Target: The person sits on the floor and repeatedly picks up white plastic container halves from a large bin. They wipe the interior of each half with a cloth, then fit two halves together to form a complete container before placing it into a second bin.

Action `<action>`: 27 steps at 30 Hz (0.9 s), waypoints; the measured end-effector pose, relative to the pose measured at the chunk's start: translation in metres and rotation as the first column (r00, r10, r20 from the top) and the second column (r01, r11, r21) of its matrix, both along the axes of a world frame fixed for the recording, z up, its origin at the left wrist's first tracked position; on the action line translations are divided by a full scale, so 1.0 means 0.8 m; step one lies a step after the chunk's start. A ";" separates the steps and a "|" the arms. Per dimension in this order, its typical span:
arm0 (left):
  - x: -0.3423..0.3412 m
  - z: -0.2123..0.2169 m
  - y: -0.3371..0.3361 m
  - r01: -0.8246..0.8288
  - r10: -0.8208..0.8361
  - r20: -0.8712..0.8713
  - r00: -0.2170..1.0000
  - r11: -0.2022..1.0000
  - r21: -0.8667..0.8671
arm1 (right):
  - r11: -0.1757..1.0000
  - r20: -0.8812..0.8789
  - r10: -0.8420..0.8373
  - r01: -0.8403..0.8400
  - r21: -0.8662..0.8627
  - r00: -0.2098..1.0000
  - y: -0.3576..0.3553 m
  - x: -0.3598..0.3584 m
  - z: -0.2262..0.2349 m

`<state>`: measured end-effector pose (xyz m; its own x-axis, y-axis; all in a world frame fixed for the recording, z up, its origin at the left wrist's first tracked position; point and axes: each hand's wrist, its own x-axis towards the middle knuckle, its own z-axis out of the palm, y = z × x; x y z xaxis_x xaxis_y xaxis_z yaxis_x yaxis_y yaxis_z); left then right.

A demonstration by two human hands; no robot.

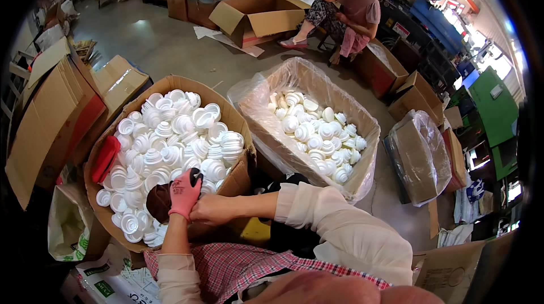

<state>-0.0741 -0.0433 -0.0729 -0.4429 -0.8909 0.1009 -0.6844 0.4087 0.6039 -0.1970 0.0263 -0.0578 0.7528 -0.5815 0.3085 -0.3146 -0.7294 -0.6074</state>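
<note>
A pink work glove [183, 196] with a dark fingertip covers my left hand [186, 190], which is over the near side of a big cardboard box [245, 176]. My bare right hand [211, 209] is closed at the glove's cuff, by my left wrist. White round ringed plastic pieces [170, 134] fill the box, many of them stacked. Against my left hand is a dark brown rounded shape [159, 202]; I cannot tell whether it is part of the glove or a separate thing. My left fingers are hard to make out. A red item [105, 158] lies at the box's left wall.
Right of the box, a plastic-lined carton [368, 162] holds similar white pieces. Folded cardboard [48, 128] and a white-green bag [68, 227] stand at left. Another person [351, 15] sits at the back, beside an open carton [266, 20]. More boxes [419, 156] line the right.
</note>
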 end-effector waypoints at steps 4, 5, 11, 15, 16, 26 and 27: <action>0.010 0.009 -0.009 -0.053 0.049 -0.111 0.993 0.998 -0.032 | 0.968 0.199 -0.241 0.221 0.116 0.950 -0.002 -0.001 0.021; 0.013 0.009 -0.010 -0.055 0.059 -0.191 0.980 0.998 0.027 | 0.918 0.239 -0.387 0.346 0.195 0.890 -0.005 -0.003 0.026; 0.005 -0.005 -0.006 0.174 0.199 -0.751 0.630 0.906 0.386 | 0.736 0.383 -0.676 0.554 0.388 0.630 -0.046 -0.019 0.029; 0.005 -0.011 -0.003 0.189 0.192 -0.750 0.633 0.901 0.390 | 0.760 0.340 -0.639 0.498 0.416 0.690 -0.050 -0.024 0.015; 0.007 -0.010 -0.003 0.139 0.212 -0.700 0.682 0.902 0.408 | 0.779 0.343 -0.621 0.508 0.368 0.705 -0.051 -0.025 0.012; -0.002 0.039 0.028 0.016 0.207 -0.640 0.740 0.946 0.325 | 0.423 0.313 -0.802 0.113 0.899 0.508 -0.067 -0.030 0.008; -0.002 0.047 0.031 0.056 0.187 -0.650 0.737 0.941 0.334 | 0.411 0.306 -0.786 0.086 0.907 0.537 -0.068 -0.030 0.006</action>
<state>-0.0759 -0.0184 -0.0357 -0.3085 -0.9494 0.0589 -0.0744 0.0858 0.9935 -0.2207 -0.0281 -0.0530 0.0954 -0.9733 -0.2086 0.2787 0.2273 -0.9331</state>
